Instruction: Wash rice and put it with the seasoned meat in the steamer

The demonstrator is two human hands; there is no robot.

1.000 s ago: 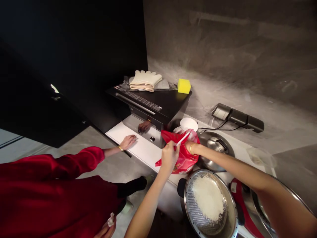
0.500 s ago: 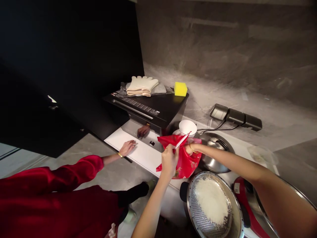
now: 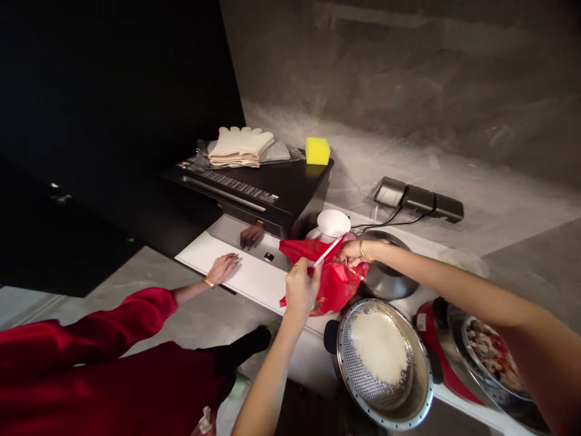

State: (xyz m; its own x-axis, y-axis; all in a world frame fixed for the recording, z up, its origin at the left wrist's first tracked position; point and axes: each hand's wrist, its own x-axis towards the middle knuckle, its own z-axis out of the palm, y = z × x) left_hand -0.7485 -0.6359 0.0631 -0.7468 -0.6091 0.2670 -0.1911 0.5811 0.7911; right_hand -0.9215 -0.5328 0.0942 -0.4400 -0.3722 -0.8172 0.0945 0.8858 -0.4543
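My left hand (image 3: pixel 302 287) is closed at the top of a red plastic bag (image 3: pixel 333 290) with gold printing. A slim white strip (image 3: pixel 327 251) sticks out from its fingers along the bag's mouth; whether it belongs to the bag I cannot tell. At the bag's right side my right hand (image 3: pixel 353 252), with a gold bangle at the wrist, has its fingers bent together; what they pinch is hidden. A white bowl (image 3: pixel 334 224) stands just behind the bag. Below right is a steamer pot (image 3: pixel 420 387) with white grains spread on its perforated tray.
A co-worker's hand (image 3: pixel 222 268) rests on the counter (image 3: pixel 252 280) at left. Gloves (image 3: pixel 240 147) and a yellow sponge (image 3: pixel 317 151) lie on a black appliance (image 3: pixel 290 188). At right are a metal lid (image 3: pixel 390 275), a power strip (image 3: pixel 417 198) and a red cooker (image 3: pixel 438 351) with food.
My right hand has drawn back from inside the red bag to its mouth, showing more fingers. The view has shifted, revealing food in the right cooker. My left hand keeps its grip.
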